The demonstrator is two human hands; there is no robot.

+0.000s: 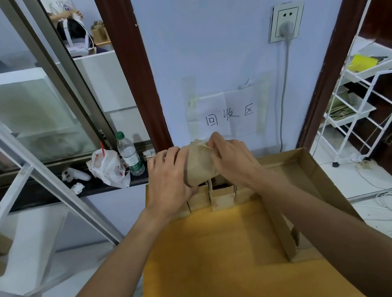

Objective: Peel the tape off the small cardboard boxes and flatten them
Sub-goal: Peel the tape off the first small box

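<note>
Held aloft over large open brown carton (307,162): small brown cardboard box (199,164); left hand (169,179) curled round its side; right hand (233,160) pinching pale tape (204,144) at top edge. Risk: a hard yank snaps tape short. Row of small brown boxes (220,196) just beneath; pale blue wall (210,41) close behind cramps the pull.

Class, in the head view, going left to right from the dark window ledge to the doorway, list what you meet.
White handheld controller, white plastic bag with red print, clear plastic bottle with green cap, left hand, small brown cardboard box, right hand, white wire shelf rack.
</note>
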